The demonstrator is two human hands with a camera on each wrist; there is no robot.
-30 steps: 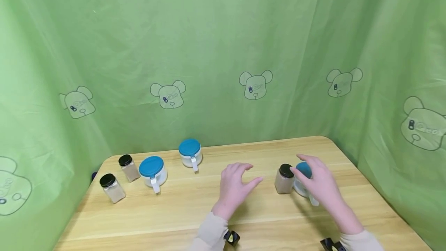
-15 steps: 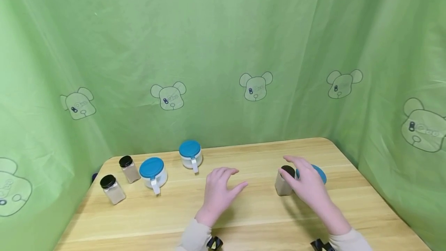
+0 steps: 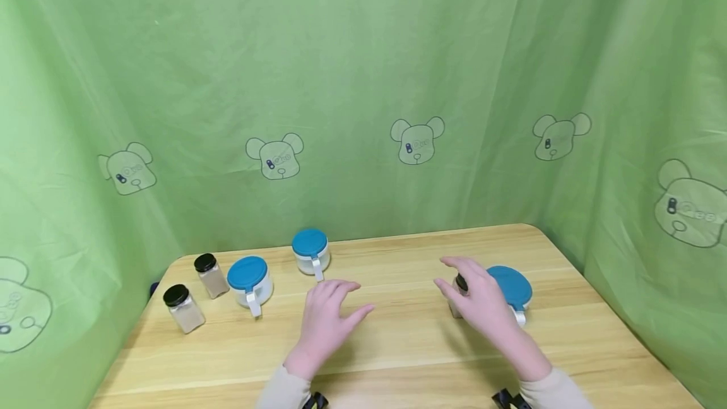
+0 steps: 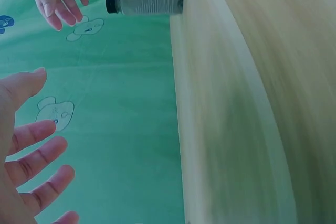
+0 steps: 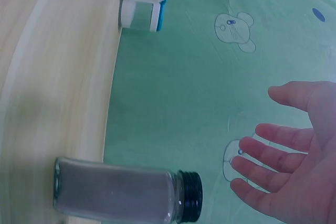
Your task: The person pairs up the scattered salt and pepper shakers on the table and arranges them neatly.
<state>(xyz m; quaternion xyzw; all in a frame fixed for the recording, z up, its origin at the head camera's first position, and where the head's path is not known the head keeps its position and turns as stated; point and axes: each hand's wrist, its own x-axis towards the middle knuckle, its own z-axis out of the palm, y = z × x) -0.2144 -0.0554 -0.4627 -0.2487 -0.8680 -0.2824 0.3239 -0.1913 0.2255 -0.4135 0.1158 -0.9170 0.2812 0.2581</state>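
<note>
My left hand (image 3: 324, 324) hovers above the middle of the table with thumb and fingers apart and nothing between them. Just beyond it stands a glass pot with a blue lid and white handle (image 3: 310, 250). Over on the right, my right hand (image 3: 479, 302) is held in the air, fingers spread and likewise holding nothing. It partly hides a black-capped spice jar (image 3: 457, 309), seen whole in the right wrist view as a glass jar of greyish-brown contents (image 5: 118, 190). A second blue-lidded pot (image 3: 511, 286) stands right beside that jar, partly behind the hand.
On the left of the wooden table (image 3: 397, 365) are two more black-capped jars, one in front (image 3: 184, 309) and one behind (image 3: 211, 276), plus another blue-lidded pot (image 3: 250, 279). A green curtain (image 3: 352, 81) with bear prints surrounds the table's back and sides.
Both hands have drifted left through the air, the left one farther. The right hand now covers more of the spice jar and less of the blue-lidded pot. The jars and pots stay put.
</note>
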